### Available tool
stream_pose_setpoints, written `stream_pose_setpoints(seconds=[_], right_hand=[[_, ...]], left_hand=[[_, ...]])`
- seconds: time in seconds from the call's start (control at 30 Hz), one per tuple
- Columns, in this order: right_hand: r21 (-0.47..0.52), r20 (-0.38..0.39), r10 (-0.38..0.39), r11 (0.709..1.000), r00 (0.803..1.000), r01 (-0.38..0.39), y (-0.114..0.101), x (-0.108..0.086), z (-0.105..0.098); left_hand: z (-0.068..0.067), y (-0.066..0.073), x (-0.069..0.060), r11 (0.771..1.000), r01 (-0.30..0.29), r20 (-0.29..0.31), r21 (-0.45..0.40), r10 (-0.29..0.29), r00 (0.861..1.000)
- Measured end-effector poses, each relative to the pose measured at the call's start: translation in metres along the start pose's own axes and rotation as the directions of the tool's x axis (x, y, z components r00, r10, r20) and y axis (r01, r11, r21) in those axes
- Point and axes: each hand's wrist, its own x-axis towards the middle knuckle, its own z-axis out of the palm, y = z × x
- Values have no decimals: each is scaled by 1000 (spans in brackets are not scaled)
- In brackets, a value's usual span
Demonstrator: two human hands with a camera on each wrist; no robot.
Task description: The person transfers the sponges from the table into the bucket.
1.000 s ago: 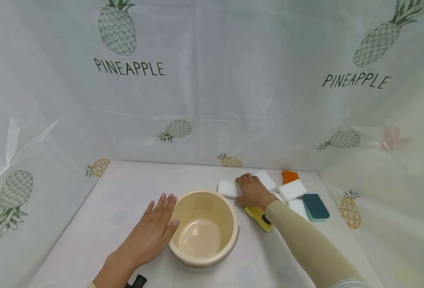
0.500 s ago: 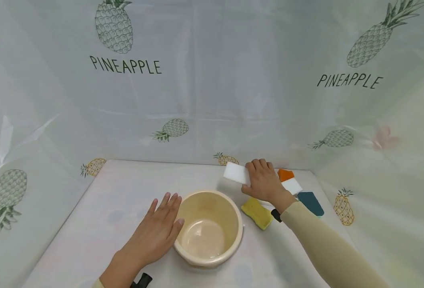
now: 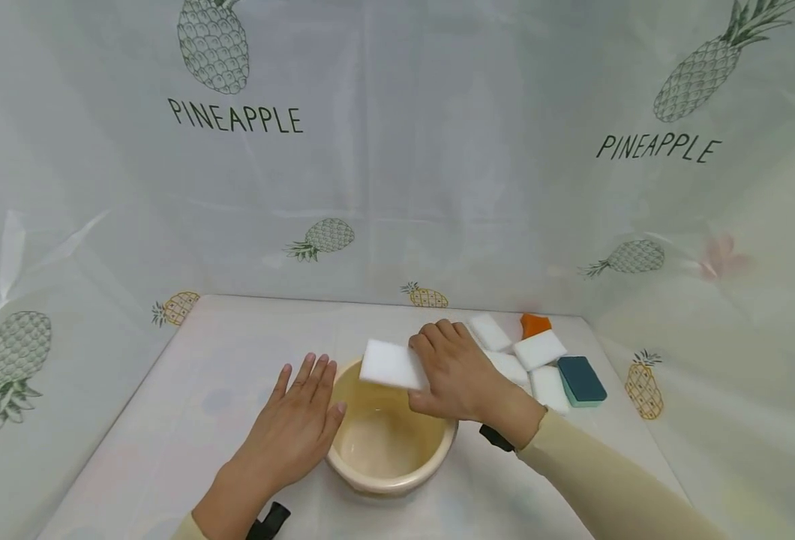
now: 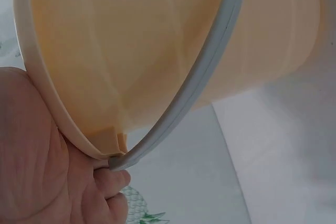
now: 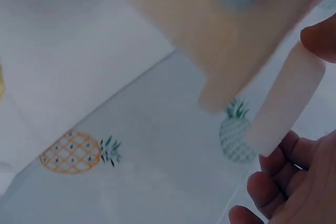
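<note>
A cream plastic bucket stands upright on the table. My left hand rests against its left rim with straight fingers; in the left wrist view the palm touches the rim beside the grey handle. My right hand pinches a white sponge between thumb and fingers over the bucket's far right rim. The right wrist view has the sponge edge-on, thumb on one side and fingers on the other. The bucket's far rim is partly hidden behind the sponge and hand.
Right of the bucket lie several white sponges, an orange piece and a dark green sponge. Pineapple-printed sheeting encloses the table at the back and sides.
My right hand has picked a white sponge off the table and carried it left and nearer, over the bucket. The yellow sponge has become hidden in the head view. My left hand stays at the rim.
</note>
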Motion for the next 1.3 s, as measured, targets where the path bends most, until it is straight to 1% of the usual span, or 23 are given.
stream_pose_setpoints(seconds=[0.17, 0.37, 0.53, 0.83, 1.13, 1.3], right_hand=[[-3, 93, -39, 999, 995, 40, -14, -1, 8], [-22, 143, -60, 998, 988, 64, -22, 0, 16], [-42, 162, -66, 996, 985, 74, -24, 2, 18], [-49, 186, -72, 995, 980, 82, -25, 3, 19], [-90, 191, -91, 990, 977, 110, -26, 1, 21], [-101, 193, -91, 989, 977, 112, -25, -1, 21]], left_hand=[[1, -2, 0, 1000, 4, 18, -18, -4, 1000], [1, -2, -1, 999, 10, 29, -53, -8, 1000], [2, -2, -1, 998, 13, 25, -59, -11, 1000], [2, -1, -2, 997, 22, 21, -68, -21, 1000], [3, -1, -1, 998, 21, 13, -62, -20, 1000], [5, -1, -1, 998, 25, 19, -65, -24, 1000]])
